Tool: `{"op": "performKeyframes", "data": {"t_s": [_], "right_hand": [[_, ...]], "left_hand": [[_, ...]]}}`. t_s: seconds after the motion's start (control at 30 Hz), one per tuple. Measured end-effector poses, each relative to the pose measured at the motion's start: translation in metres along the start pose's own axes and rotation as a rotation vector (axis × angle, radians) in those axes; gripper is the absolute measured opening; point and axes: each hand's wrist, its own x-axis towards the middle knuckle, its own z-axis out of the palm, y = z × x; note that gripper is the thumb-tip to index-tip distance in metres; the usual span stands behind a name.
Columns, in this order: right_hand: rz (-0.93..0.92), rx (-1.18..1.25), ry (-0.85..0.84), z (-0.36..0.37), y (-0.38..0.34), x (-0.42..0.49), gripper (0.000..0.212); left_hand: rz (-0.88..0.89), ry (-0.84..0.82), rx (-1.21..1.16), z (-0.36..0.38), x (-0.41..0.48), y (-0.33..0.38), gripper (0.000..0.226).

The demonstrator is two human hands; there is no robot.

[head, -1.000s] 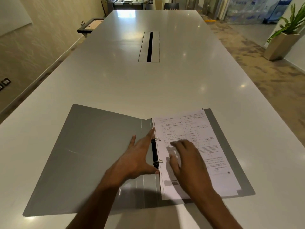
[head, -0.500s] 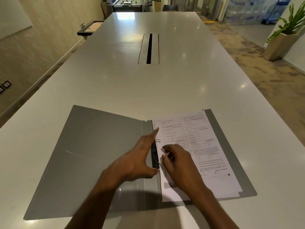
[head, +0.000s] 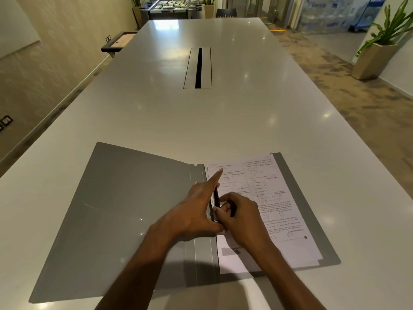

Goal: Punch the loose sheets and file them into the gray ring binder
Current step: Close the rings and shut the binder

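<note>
Both hands meet at the black ring mechanism [head: 215,199] along the binder's spine. The left hand [head: 196,211] lies flat and spread, gripping nothing, forefinger pointing far over the sheets' top corner. The right hand [head: 242,220] curls its fingers against the mechanism; whether they clasp it cannot be told. The printed sheets [head: 268,204] lie on the right cover of the open gray ring binder [head: 125,198], near on the white table [head: 201,121].

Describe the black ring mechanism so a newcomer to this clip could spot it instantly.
On the long white table, the gray ring binder lies open near the viewer. Along its spine, left of the printed sheets, runs the black ring mechanism, pinched between the left hand and right hand. It is the only narrow black strip on the binder.
</note>
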Motion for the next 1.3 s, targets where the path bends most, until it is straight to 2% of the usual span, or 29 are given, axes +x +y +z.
{"op": "performKeyframes", "data": {"t_s": [0.2,0.47,0.67,0.8,0.87,0.97,1.07,1.2,1.3], "right_hand": [[0.076,0.007,0.042,0.003,0.002,0.004,0.026],[0.054,-0.051,0.053,0.003,0.002,0.000,0.015],[-0.018,-0.062,0.201,-0.016,0.015,-0.006,0.011],[-0.067,-0.116,0.182,-0.018,0.030,-0.018,0.033],[-0.078,-0.244,0.175,-0.015,0.036,-0.025,0.049],[-0.043,-0.452,0.296,-0.026,0.052,-0.028,0.057],[0.060,-0.561,0.356,-0.049,0.072,-0.030,0.067],[0.157,-0.456,0.347,-0.067,0.092,-0.034,0.062],[0.222,-0.320,0.314,-0.078,0.096,-0.038,0.067]], "left_hand": [[-0.023,-0.040,0.070,0.008,0.005,-0.004,0.138],[-0.045,0.044,0.202,0.011,0.003,-0.006,0.135],[-0.073,0.048,0.270,0.011,0.004,-0.001,0.139],[-0.090,0.041,0.275,0.011,0.002,0.003,0.137],[-0.095,0.039,0.259,0.010,0.000,0.003,0.136],[-0.079,0.039,0.233,0.009,-0.004,0.005,0.133],[-0.063,0.056,0.152,0.006,-0.012,0.010,0.126],[-0.028,0.170,0.074,-0.002,-0.025,0.018,0.113],[-0.081,0.292,0.158,-0.023,-0.024,0.004,0.102]]}}
